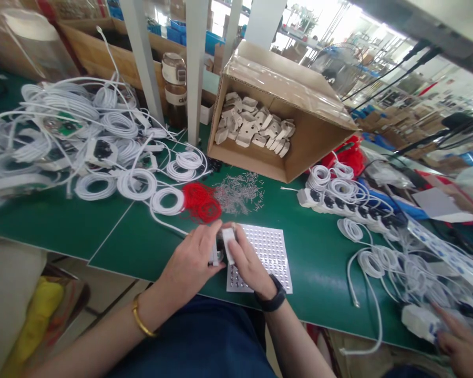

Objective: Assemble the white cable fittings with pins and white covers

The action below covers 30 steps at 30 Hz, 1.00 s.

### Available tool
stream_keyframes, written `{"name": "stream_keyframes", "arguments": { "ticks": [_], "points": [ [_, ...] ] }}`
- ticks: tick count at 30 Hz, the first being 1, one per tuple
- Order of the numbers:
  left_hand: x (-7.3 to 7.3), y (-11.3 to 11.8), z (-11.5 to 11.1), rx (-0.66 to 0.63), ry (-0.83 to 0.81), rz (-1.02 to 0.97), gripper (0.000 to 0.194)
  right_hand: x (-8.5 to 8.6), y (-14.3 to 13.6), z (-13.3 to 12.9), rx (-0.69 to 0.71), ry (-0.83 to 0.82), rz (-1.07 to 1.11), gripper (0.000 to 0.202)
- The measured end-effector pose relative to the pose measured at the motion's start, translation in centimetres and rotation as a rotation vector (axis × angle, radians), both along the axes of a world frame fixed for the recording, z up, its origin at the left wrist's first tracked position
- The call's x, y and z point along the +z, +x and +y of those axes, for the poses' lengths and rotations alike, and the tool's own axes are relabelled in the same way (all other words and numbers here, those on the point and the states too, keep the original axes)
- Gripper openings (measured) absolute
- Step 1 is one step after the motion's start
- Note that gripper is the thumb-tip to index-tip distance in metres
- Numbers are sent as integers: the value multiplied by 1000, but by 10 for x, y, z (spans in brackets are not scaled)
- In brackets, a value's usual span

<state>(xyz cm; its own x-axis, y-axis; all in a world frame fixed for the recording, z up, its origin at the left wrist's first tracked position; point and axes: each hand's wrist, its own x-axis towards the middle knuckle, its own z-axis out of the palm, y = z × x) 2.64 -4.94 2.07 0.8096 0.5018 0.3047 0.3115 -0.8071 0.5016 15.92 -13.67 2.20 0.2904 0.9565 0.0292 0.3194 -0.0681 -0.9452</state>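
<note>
left hand (192,256) pinches a housing (213,256), right hand (249,261) a white piece (228,247). looks not yet joined; screws (238,195) lie loose

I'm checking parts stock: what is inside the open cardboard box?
A pile of off-white pieces lies inside the cardboard box. Those beneath the top layer are covered, so their number cannot be told.

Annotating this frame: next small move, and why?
Probably ease the white rectangular plastic piece in the right hand toward the white boxy plastic part in the left hand: they're held side by side, a dark gap showing between.
</note>
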Motion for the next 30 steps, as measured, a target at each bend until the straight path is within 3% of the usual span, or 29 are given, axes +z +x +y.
{"name": "stream_keyframes", "arguments": {
  "ticks": [3, 8, 11, 14, 16, 18, 23, 30],
  "points": [
    [-3, -2, 0, 4, -61, -38, 86, 1, -10, 1, -40, -55, -78, 34],
    [-15, -7, 4, -11, -297, -131, 66, 2, -16, 1, -88, -36, -136, 44],
    [-28, -9, 8, 23, -518, -319, 59, -4, -15, 0, -106, -23, 166, 54],
    [-37, -11, 15, 7, -714, -427, 69, -13, -18, -2, -152, -137, 540, 44],
    [-37, -12, 24, -87, -842, -431, 84, -19, -22, -3, -195, -144, 641, 42],
    [-31, -12, 34, -148, -941, -369, 81, -23, -26, -3, -235, -96, 637, 43],
    [-13, -7, 45, -25, -878, -82, 37, -22, -27, -3, -256, -96, 647, 42],
    [-22, 1, 36, 90, -908, -123, 34, -20, -26, -3, -250, -164, 690, 40]
  ]
}}
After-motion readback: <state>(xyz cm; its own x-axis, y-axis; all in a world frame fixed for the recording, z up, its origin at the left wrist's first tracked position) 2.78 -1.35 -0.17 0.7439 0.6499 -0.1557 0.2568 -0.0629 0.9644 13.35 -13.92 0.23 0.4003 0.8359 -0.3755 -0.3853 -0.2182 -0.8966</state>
